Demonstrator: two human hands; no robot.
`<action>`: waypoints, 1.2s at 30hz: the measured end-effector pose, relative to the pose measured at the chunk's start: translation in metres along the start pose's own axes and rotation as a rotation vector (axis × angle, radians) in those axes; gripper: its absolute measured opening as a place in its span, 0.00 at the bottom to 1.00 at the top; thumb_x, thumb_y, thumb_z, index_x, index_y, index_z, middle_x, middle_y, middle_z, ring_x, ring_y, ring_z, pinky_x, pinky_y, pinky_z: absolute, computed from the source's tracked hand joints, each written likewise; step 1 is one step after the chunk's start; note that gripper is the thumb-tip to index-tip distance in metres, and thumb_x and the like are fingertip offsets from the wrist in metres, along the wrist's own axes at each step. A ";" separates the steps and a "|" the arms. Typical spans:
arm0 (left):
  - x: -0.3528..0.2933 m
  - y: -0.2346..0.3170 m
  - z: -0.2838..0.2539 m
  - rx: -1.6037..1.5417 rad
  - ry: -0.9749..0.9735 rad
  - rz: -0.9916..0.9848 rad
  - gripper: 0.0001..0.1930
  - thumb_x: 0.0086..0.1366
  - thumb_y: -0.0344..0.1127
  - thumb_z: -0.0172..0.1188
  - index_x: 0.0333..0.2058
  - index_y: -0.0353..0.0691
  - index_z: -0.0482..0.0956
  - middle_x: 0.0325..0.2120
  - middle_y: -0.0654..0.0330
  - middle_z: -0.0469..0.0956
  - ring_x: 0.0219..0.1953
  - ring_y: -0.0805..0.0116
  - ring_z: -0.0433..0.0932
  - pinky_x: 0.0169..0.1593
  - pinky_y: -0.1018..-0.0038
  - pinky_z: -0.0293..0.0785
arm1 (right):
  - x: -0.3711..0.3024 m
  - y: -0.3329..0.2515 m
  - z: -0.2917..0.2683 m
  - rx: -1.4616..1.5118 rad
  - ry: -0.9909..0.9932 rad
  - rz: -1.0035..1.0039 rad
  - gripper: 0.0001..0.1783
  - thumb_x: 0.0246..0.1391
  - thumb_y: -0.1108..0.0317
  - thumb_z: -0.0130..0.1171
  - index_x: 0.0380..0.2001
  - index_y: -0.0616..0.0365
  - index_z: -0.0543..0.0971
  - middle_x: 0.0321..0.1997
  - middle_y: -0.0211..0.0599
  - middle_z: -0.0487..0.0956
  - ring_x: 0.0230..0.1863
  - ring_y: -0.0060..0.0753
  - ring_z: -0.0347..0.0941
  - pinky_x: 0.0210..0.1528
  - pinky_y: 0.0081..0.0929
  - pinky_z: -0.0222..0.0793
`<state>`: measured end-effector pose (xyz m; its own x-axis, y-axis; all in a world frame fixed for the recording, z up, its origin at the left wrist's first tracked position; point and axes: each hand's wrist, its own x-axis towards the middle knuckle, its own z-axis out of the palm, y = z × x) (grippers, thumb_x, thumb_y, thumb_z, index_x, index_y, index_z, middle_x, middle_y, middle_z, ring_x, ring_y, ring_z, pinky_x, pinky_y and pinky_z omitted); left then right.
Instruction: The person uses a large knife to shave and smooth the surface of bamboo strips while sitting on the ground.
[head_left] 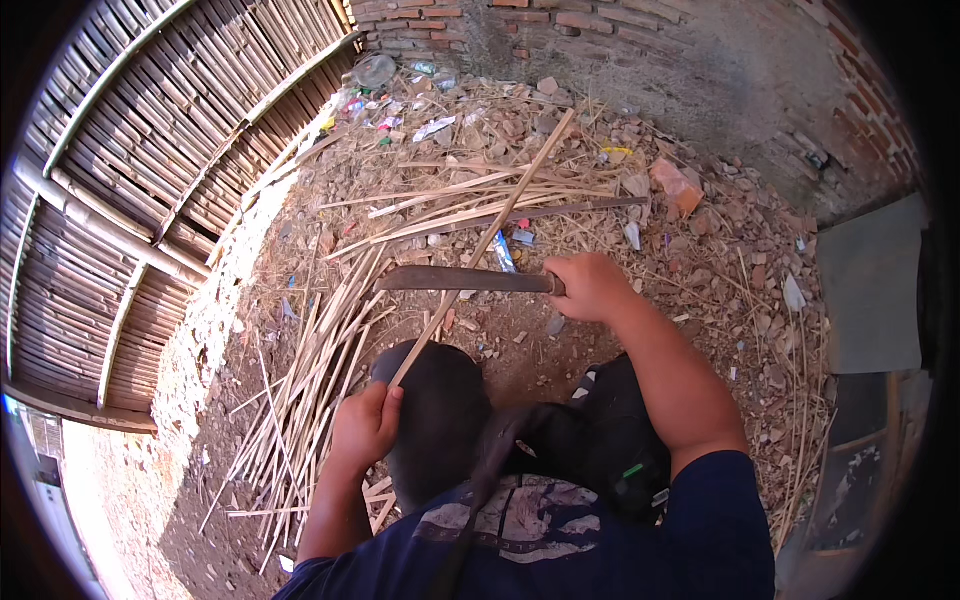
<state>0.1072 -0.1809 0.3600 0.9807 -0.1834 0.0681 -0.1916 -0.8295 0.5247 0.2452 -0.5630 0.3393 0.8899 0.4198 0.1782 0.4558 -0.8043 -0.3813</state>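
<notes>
My right hand (592, 286) is closed round the handle of a machete (465, 279), whose long dark blade points left. In my left hand (366, 425), by my left knee, is the near end of a long bamboo strip (497, 222). The strip slants up and away to the right. The blade crosses it; whether the two touch I cannot tell. To the left of my knee lies a heap of loose pale bamboo strips (310, 390). Farther off, more strips (470, 205) lie across the ground, with a dark flat strip (590, 207) among them.
A bamboo slat fence (150, 160) stands on the left, and a worn brick wall (640, 75) at the back. Broken rubble and litter cover the ground, with an orange brick piece (677, 187) at the right. A grey panel (875, 285) leans at the far right.
</notes>
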 end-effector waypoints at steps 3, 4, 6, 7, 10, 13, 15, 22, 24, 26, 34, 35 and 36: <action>-0.011 0.004 0.002 -0.004 0.025 -0.029 0.19 0.75 0.40 0.55 0.25 0.36 0.70 0.19 0.43 0.73 0.23 0.37 0.74 0.27 0.51 0.66 | 0.002 -0.012 0.004 0.063 -0.048 -0.055 0.11 0.48 0.62 0.67 0.33 0.51 0.78 0.28 0.41 0.82 0.34 0.52 0.81 0.37 0.50 0.75; -0.013 0.008 0.001 0.007 0.039 -0.021 0.19 0.75 0.40 0.55 0.25 0.36 0.70 0.18 0.43 0.73 0.22 0.37 0.73 0.27 0.51 0.66 | 0.001 -0.011 0.002 0.077 -0.071 -0.073 0.11 0.48 0.61 0.67 0.34 0.51 0.79 0.28 0.41 0.82 0.34 0.53 0.81 0.37 0.51 0.75; -0.016 0.016 -0.002 0.030 0.069 -0.011 0.19 0.75 0.41 0.55 0.25 0.36 0.70 0.18 0.43 0.73 0.22 0.37 0.73 0.27 0.51 0.66 | 0.004 -0.002 0.011 0.204 -0.043 0.066 0.13 0.48 0.59 0.69 0.34 0.51 0.79 0.28 0.42 0.82 0.34 0.54 0.81 0.36 0.49 0.74; -0.019 0.015 -0.004 0.072 0.064 -0.032 0.20 0.75 0.41 0.55 0.24 0.36 0.70 0.17 0.43 0.72 0.22 0.37 0.73 0.27 0.51 0.66 | 0.005 0.004 0.020 0.262 -0.039 0.126 0.14 0.48 0.58 0.70 0.35 0.51 0.80 0.27 0.43 0.82 0.34 0.55 0.81 0.36 0.49 0.74; -0.030 0.018 -0.008 0.127 0.041 -0.098 0.21 0.75 0.43 0.54 0.24 0.36 0.70 0.17 0.43 0.72 0.22 0.36 0.73 0.27 0.49 0.66 | 0.011 0.020 0.029 0.258 -0.025 0.131 0.14 0.51 0.56 0.68 0.38 0.49 0.81 0.30 0.44 0.83 0.37 0.55 0.82 0.39 0.51 0.76; -0.047 0.031 -0.007 0.138 0.062 -0.175 0.21 0.75 0.43 0.55 0.24 0.36 0.70 0.18 0.42 0.73 0.23 0.35 0.74 0.28 0.48 0.66 | 0.010 0.008 0.026 0.180 -0.047 0.011 0.15 0.50 0.56 0.69 0.37 0.49 0.81 0.30 0.43 0.83 0.37 0.55 0.82 0.39 0.51 0.76; -0.048 0.041 -0.006 0.151 0.066 -0.167 0.20 0.74 0.43 0.55 0.24 0.35 0.70 0.18 0.41 0.73 0.23 0.35 0.74 0.28 0.48 0.66 | 0.007 0.000 0.020 0.122 -0.121 -0.070 0.15 0.50 0.55 0.69 0.37 0.50 0.80 0.31 0.43 0.83 0.37 0.55 0.82 0.40 0.52 0.77; -0.051 0.037 0.006 0.130 0.001 -0.140 0.20 0.73 0.43 0.57 0.24 0.35 0.71 0.20 0.40 0.75 0.25 0.35 0.76 0.29 0.49 0.68 | -0.019 0.043 0.023 0.307 -0.116 0.069 0.11 0.49 0.58 0.67 0.32 0.50 0.81 0.29 0.43 0.83 0.35 0.53 0.81 0.38 0.50 0.75; -0.048 0.034 0.003 0.141 -0.056 -0.158 0.21 0.72 0.45 0.58 0.24 0.34 0.72 0.20 0.40 0.75 0.26 0.35 0.76 0.30 0.49 0.68 | -0.023 0.050 0.021 0.271 -0.118 0.099 0.11 0.48 0.58 0.67 0.32 0.49 0.81 0.29 0.43 0.83 0.35 0.53 0.81 0.38 0.50 0.75; -0.047 0.034 0.000 0.130 -0.122 -0.187 0.22 0.72 0.46 0.58 0.24 0.34 0.73 0.20 0.40 0.75 0.26 0.36 0.77 0.30 0.49 0.69 | -0.029 0.046 0.010 0.181 -0.128 0.109 0.11 0.48 0.58 0.67 0.33 0.49 0.81 0.29 0.44 0.83 0.35 0.54 0.81 0.39 0.50 0.75; -0.049 0.017 0.011 0.005 -0.198 -0.172 0.25 0.76 0.50 0.51 0.26 0.33 0.73 0.22 0.39 0.75 0.29 0.35 0.77 0.33 0.49 0.69 | -0.018 0.012 0.016 0.173 -0.158 -0.001 0.12 0.45 0.60 0.67 0.34 0.50 0.81 0.30 0.44 0.83 0.37 0.55 0.81 0.40 0.52 0.76; -0.050 0.019 0.010 0.017 -0.205 -0.204 0.24 0.76 0.49 0.51 0.27 0.33 0.73 0.22 0.38 0.76 0.30 0.33 0.77 0.34 0.48 0.69 | -0.017 0.017 0.018 0.226 -0.155 0.065 0.11 0.45 0.61 0.66 0.33 0.51 0.80 0.30 0.44 0.83 0.38 0.55 0.82 0.41 0.52 0.76; -0.052 0.018 0.011 0.029 -0.190 -0.208 0.24 0.76 0.49 0.52 0.27 0.33 0.73 0.22 0.38 0.76 0.30 0.33 0.77 0.34 0.48 0.70 | -0.016 0.020 0.020 0.154 -0.175 0.071 0.12 0.45 0.61 0.66 0.34 0.51 0.80 0.31 0.45 0.83 0.39 0.55 0.82 0.41 0.52 0.76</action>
<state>0.0519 -0.1925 0.3563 0.9744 -0.1008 -0.2007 0.0096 -0.8740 0.4858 0.2396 -0.5775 0.3105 0.8972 0.4415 -0.0086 0.3722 -0.7667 -0.5231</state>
